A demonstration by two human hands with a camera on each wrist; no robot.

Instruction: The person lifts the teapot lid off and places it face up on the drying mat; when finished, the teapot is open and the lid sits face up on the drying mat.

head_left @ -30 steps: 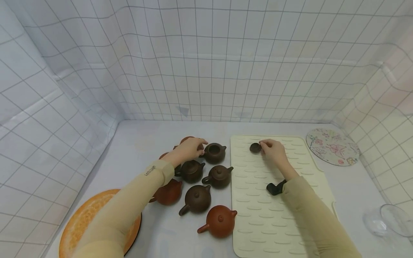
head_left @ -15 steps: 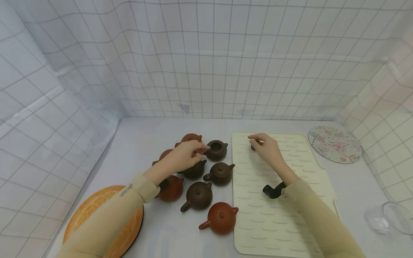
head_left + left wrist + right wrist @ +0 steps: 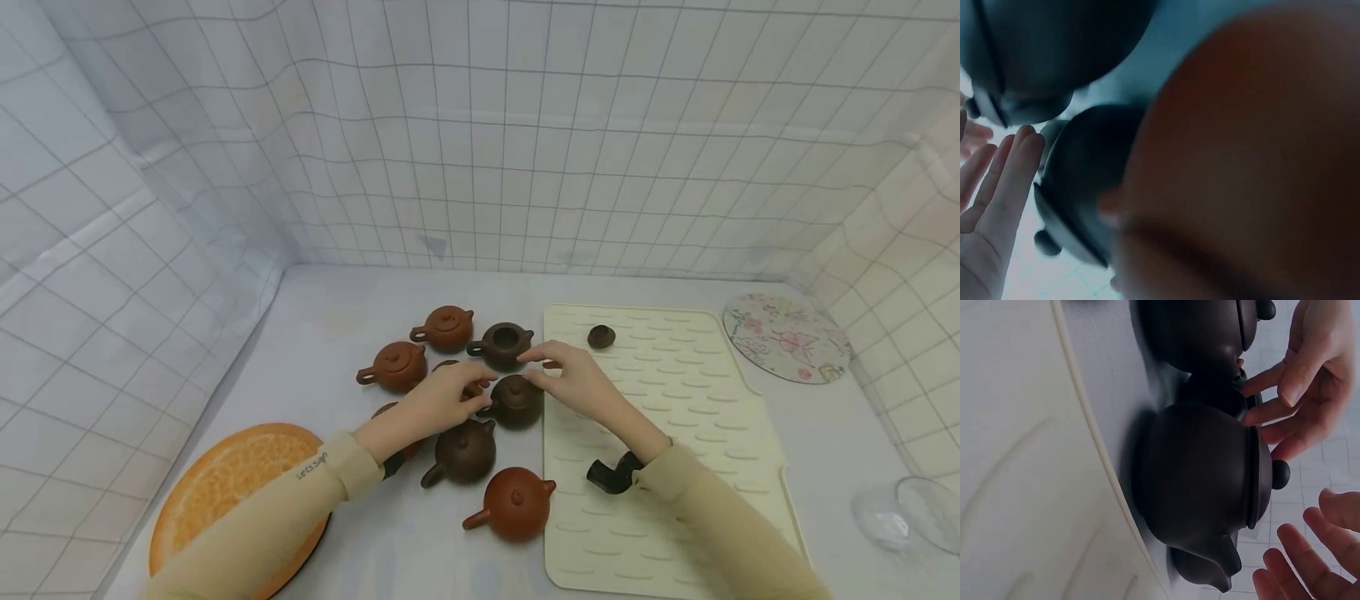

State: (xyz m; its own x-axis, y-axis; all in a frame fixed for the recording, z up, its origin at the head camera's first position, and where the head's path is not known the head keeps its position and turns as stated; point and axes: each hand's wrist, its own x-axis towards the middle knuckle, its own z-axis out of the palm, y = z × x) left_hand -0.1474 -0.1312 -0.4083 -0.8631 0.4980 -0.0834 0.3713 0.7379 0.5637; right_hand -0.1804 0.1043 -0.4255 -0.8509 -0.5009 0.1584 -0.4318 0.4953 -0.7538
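Note:
My left hand [image 3: 446, 400] is poised over the teapots, its fingers close to the handle side of a lidded dark brown teapot [image 3: 519, 403]. On the spout side of that same pot is my right hand [image 3: 577, 383], fingers loosely bent and holding nothing. In the right wrist view, the fingers of both hands flank the lid of the dark teapot [image 3: 1197, 475]. Behind it stands a dark teapot without its lid [image 3: 501, 354], mouth exposed. A small dark lid [image 3: 601, 337] lies on the cream mat [image 3: 660, 517]. My left forearm partly hides other teapots.
Red-brown teapots [image 3: 401, 367] stand to the left and back, with another red teapot [image 3: 517, 505] in front. A round orange mat [image 3: 240, 467] lies at front left. A floral round mat [image 3: 787, 340] and clear glassware [image 3: 885, 521] are at right.
My right hand has let go of the small lid, leaving it on the mat, and moved left to the dark teapot. My left hand has come away from the lidless teapot toward me.

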